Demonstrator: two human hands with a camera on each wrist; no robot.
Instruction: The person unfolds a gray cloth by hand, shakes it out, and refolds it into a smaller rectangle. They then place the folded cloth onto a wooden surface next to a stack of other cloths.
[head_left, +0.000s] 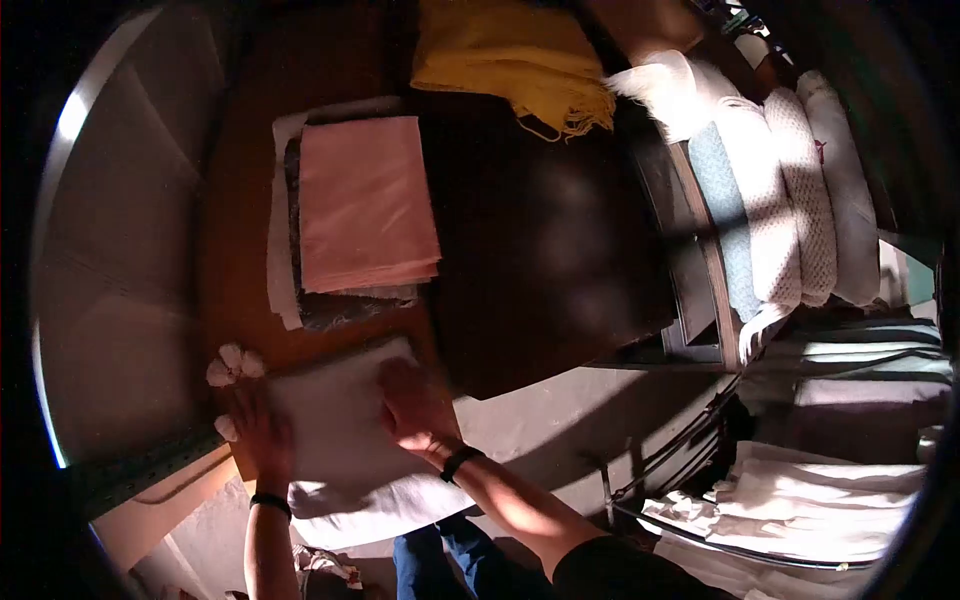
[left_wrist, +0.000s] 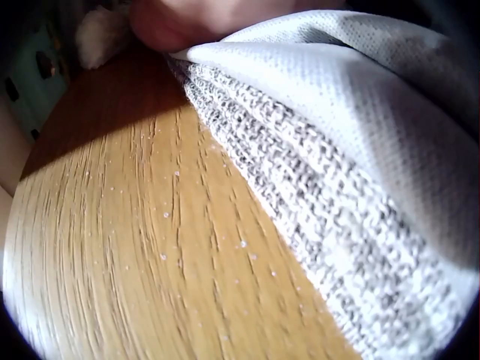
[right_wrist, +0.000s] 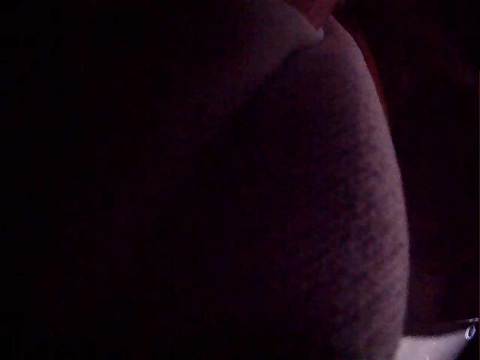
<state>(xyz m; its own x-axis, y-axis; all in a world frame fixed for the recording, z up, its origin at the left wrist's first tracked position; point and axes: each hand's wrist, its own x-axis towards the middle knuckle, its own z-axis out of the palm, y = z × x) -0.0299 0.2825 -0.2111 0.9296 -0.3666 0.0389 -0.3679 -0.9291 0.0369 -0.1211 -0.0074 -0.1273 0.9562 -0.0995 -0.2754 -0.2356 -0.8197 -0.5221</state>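
A pale grey cloth [head_left: 335, 420] lies partly over the near edge of the wooden table. On its left border rests my left hand [head_left: 262, 435], fingers extended. The left wrist view shows part of that hand [left_wrist: 187, 21] touching the gathered edge of the smooth light cloth [left_wrist: 322, 82], with speckled knit fabric [left_wrist: 300, 180] beneath. With curled fingers, my right hand [head_left: 412, 408] pinches the cloth near its right side. In the dark right wrist view, fingers [right_wrist: 319, 10] meet a fold of the cloth [right_wrist: 345, 150]; the fingertips are mostly hidden.
Folded pink cloth [head_left: 365, 200] tops a stack beyond the hands. Yellow fringed fabric [head_left: 515, 60] lies at the far side. White cotton-like bolls [head_left: 235, 365] sit by the left hand. Rolled knits [head_left: 800, 190] and a rack of folded textiles [head_left: 800, 500] stand at right.
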